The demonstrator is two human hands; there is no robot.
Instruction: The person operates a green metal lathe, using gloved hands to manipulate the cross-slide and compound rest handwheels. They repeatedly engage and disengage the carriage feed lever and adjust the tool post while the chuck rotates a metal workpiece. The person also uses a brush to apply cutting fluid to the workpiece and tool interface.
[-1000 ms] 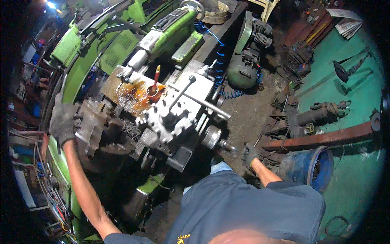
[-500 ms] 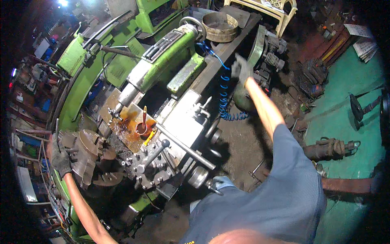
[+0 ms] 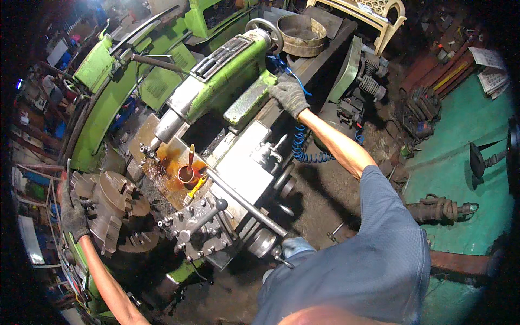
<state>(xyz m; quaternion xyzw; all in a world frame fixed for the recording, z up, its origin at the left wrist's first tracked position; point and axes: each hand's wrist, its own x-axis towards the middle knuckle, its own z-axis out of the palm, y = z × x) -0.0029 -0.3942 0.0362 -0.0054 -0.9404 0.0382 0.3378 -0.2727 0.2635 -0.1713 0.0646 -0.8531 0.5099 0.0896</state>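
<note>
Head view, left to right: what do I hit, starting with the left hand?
Left gloved hand → lathe chuck → red-brown cup → black ball knob → right gloved hand → T-shaped tool on the floor → dark cylindrical part on the green surface.

holds bare left forearm [image 3: 105,276] forward and leftward, with gloved left hand [image 3: 73,214]; extends bare right forearm [image 3: 340,142] forward and inward, with gloved right hand [image 3: 291,98] palm down.
</note>
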